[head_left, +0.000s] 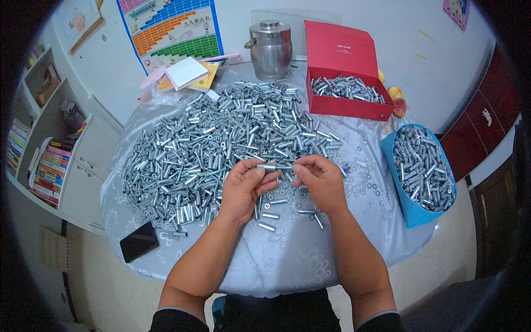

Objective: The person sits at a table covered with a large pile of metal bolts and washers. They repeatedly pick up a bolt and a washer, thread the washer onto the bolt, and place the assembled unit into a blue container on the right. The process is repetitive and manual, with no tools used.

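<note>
Both hands meet above the near edge of a big heap of shiny metal sleeves and bolts. Between thumb and fingers, my left hand holds a metal sleeve, lying roughly level. My right hand is closed in a pinch at the right end of that piece, on what looks like a thin bolt in line with the sleeve; the fingertips hide part of it. Below the hands, several loose sleeves and small washers or nuts lie scattered on the cloth.
A round table with a silvery cloth carries everything. An open red box and a blue bin, both full of metal pieces, stand at the right. A steel pot is behind, papers at back left, a dark phone at left.
</note>
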Tool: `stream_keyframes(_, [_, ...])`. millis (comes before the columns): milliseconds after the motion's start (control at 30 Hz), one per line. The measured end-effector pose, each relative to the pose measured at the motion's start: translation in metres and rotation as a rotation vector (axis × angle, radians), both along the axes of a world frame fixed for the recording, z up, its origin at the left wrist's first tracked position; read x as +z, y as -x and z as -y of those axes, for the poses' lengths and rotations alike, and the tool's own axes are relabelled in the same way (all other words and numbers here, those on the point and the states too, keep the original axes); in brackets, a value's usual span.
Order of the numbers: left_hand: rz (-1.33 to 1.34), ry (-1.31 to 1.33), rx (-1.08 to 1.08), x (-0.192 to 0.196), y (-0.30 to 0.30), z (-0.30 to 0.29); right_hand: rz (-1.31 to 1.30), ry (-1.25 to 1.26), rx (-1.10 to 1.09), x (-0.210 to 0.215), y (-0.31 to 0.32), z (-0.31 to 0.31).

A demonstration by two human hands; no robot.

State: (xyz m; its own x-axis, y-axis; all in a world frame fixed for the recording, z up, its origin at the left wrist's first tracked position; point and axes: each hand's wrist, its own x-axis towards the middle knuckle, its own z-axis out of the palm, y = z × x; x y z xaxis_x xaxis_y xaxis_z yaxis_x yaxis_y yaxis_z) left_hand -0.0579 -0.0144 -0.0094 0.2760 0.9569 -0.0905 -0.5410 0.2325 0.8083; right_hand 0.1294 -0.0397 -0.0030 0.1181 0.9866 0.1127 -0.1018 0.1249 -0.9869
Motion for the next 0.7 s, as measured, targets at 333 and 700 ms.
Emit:
stream_keyframes(333, [-0.013,0.014,0.028,-0.0028,-0.0004,0.0001,-0.022,-0.001,0.079,0.0069,-0.001,0.0036])
stream_keyframes(700, [-0.007,0.017,0.029,-0.004,0.0009,-0.0008,-0.095,0.017,0.074,0.0085,-0.003,0.0032])
